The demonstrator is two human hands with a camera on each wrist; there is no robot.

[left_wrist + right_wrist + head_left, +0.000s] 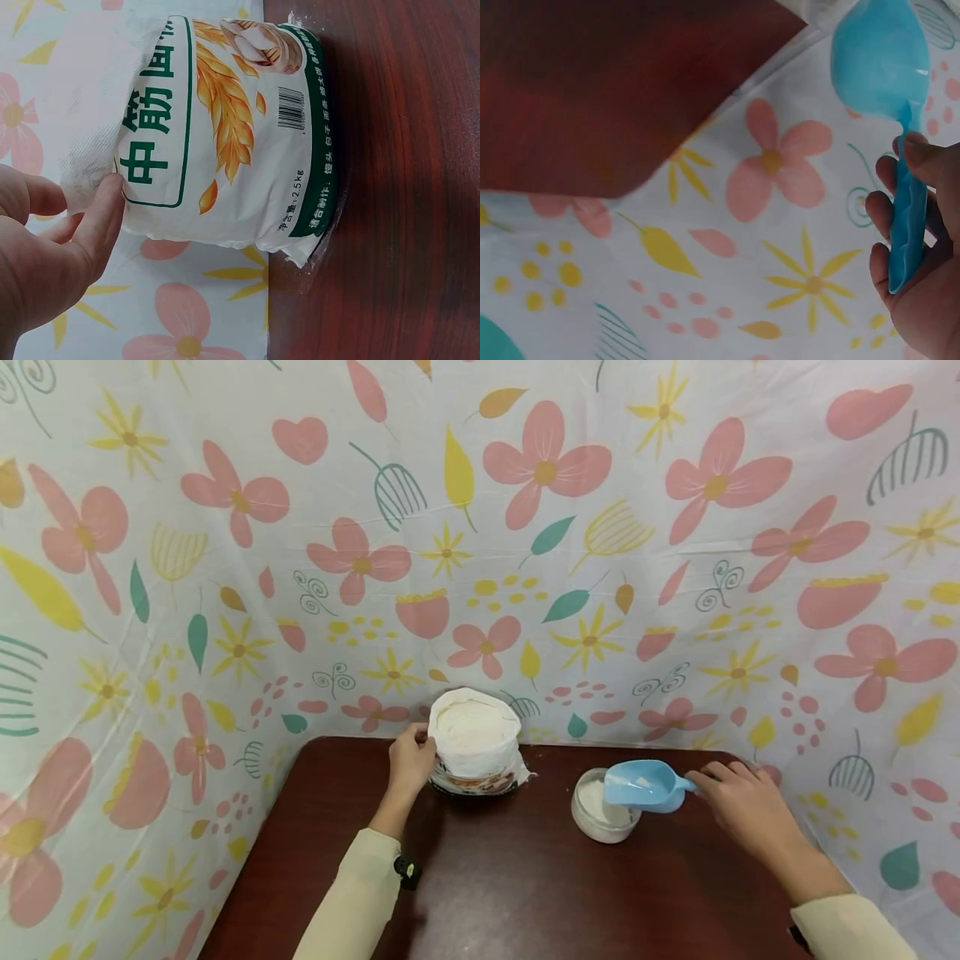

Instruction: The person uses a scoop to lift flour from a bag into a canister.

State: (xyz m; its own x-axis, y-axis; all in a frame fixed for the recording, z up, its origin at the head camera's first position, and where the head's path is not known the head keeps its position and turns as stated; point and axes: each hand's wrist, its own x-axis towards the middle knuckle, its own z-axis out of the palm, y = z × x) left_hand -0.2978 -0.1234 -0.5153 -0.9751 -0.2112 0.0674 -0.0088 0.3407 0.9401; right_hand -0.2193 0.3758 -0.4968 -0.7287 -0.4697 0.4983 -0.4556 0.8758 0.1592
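My left hand (411, 762) pinches the folded-down rim of a white flour bag (247, 150), thumb on one side and fingers on the other in the left wrist view. The bag stands upright, its top open and flour showing inside. A light-blue scoop (643, 787) is in my right hand (738, 802), whose fingers wrap round its handle (909, 225). Its mouth tilts over a round clear bowl (603, 837) that has white flour in it. A little flour clings inside the scoop. In the right wrist view the scoop's rounded underside shows.
The dark red-brown table (510, 893) carries the bag at its back edge and the bowl to the right. Behind and at both sides hangs a white cloth (480, 552) printed with flowers and leaves. Specks of flour lie near the bag's right side.
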